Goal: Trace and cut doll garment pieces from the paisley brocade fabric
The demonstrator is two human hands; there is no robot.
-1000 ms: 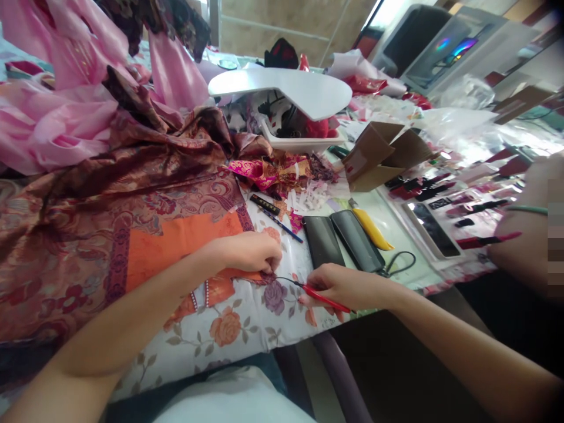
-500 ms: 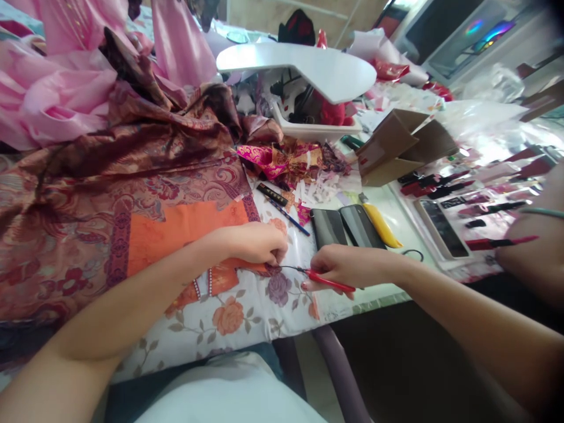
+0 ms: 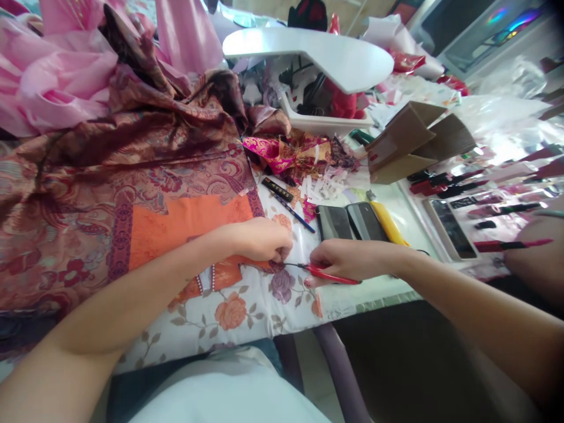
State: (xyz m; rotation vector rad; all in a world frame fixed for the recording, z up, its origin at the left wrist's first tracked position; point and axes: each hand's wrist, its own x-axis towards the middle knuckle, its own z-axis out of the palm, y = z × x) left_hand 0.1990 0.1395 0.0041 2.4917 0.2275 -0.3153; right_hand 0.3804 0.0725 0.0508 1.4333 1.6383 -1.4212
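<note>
Orange patterned fabric [image 3: 163, 232] with purple borders lies on the floral tablecloth [image 3: 251, 346]. My left hand [image 3: 262, 239] is closed on the fabric's right end, pinching its dark purple edge; the fingertips are partly hidden. In my right hand [image 3: 341, 258] are red-handled scissors [image 3: 332, 276], held by the handles. Their dark blades point left, with the tips at the fabric edge just below my left fingers. Whether the blades have fabric between them is too small to tell. A strip with white beads [image 3: 213, 277] shows beside the lower part of the fabric.
Beyond my hands lie a dark blue pencil [image 3: 299, 218], two dark phones [image 3: 335, 223] and a yellow-handled tool [image 3: 388, 223]. Brocade fabric [image 3: 176, 132] is heaped at left, pink satin behind. A cardboard box [image 3: 405, 144] and lipsticks [image 3: 502, 245] stand right, near another person's arm [image 3: 535, 247].
The whole view has shifted slightly, so most things on the table sit a little further right and higher. Both hands keep their hold, the scissors tips still at the fabric edge.
</note>
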